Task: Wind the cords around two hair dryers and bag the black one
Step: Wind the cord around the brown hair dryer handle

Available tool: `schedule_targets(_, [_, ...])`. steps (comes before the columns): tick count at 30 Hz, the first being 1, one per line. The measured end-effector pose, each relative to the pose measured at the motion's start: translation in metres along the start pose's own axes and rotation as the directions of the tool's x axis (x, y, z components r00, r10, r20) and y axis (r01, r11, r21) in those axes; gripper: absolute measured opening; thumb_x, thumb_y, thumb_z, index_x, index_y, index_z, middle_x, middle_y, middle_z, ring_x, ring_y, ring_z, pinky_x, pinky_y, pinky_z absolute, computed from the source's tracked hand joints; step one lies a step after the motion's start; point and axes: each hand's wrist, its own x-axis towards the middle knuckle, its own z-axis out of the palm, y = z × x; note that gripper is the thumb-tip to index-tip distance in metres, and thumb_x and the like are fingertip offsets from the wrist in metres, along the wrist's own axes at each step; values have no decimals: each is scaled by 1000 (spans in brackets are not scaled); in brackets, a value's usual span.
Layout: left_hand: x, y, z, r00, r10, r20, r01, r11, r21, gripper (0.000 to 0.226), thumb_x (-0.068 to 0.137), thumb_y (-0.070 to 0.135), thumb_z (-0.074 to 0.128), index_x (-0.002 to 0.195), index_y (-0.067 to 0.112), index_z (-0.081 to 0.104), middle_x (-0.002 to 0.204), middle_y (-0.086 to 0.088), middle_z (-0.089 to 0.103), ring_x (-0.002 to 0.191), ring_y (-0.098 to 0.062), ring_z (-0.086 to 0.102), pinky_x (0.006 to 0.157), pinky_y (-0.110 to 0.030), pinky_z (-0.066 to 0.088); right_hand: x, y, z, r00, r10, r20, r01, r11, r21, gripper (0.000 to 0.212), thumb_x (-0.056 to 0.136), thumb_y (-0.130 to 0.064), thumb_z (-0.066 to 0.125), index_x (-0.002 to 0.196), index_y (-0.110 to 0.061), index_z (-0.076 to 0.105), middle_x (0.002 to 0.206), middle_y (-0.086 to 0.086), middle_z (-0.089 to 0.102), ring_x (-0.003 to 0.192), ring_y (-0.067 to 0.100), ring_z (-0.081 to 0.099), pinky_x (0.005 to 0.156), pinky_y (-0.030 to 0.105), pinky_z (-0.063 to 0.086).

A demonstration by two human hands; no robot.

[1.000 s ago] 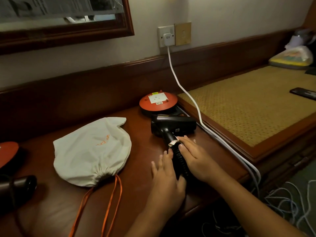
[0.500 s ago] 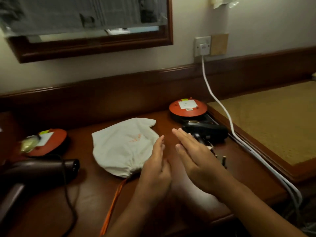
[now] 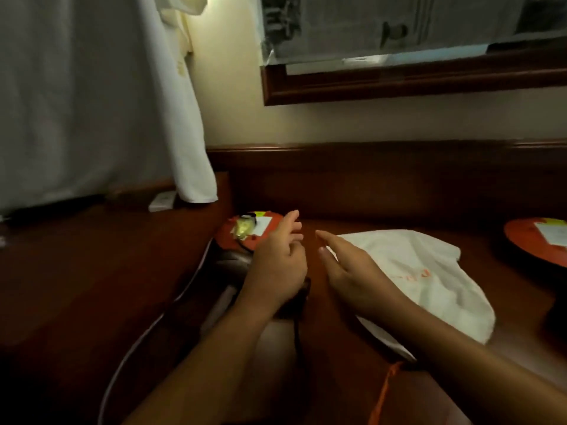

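Left hand and right hand hover released; white bag carries illegible orange print.

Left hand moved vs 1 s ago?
Yes. Left hand crossed from right of the white bag to its left, beside the left orange disc.
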Motion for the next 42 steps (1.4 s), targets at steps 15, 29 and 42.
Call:
schedule_targets(15, [169,-140,-58,917,-396,46,318,797,513,50,82,51,71,115,14,65,108,-9,69,93,-27,66,72,-32,54,205,31,105,965,27,260,93,893,-440,47,103,-38,33,148,-23,37,152,1,32,133,29,31,105,53,38])
schedule_targets(29, [175,-161,-52,928,-370,-42,363,874,322,46,72,51,80,102,16,74,96,-2,73,88,-18,68,67,-30,56,203,31,115,965,-28,261,178,802,-571,52,103,-36,30,151,-16,26,156,8,23,130,31,31,100,50,42])
schedule_targets(42, [132,-99,-112,916,-398,40,359,774,-522,20,85,34,76,94,16,72,67,3,65,57,-11,59,44,-24,42,190,19,106,968,-78,240,212,770,-602,58,100,-55,37,147,-21,38,152,7,37,134,29,36,107,48,34])
